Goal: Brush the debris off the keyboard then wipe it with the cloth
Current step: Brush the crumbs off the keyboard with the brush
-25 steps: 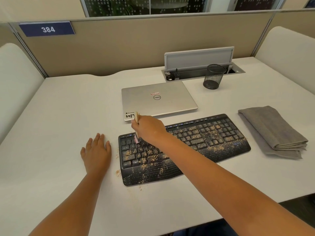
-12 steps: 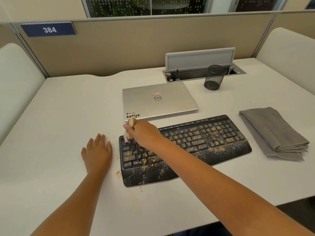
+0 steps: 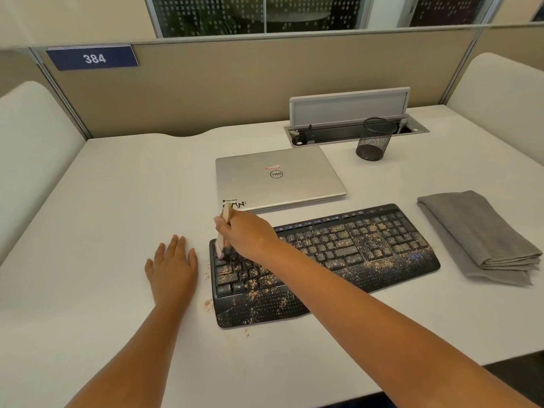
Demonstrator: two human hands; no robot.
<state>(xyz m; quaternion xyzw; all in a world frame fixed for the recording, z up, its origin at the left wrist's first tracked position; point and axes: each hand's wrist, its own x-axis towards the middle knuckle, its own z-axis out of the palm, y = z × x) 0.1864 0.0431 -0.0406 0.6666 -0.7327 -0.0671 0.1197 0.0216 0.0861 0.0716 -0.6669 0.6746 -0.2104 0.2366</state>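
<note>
Black keyboard (image 3: 323,260): right hand (image 3: 247,235) fingers grip brush (image 3: 222,234) at its left edge; left hand (image 3: 172,267) flat beside.

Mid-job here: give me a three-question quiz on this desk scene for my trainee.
1. True or false: the cloth lies folded, to the right of the keyboard.
2. The right hand holds: A) a pen B) the brush C) the cloth.
3. Fill in: the left hand rests flat on the ____.

Key: 1 true; 2 B; 3 desk.
</note>
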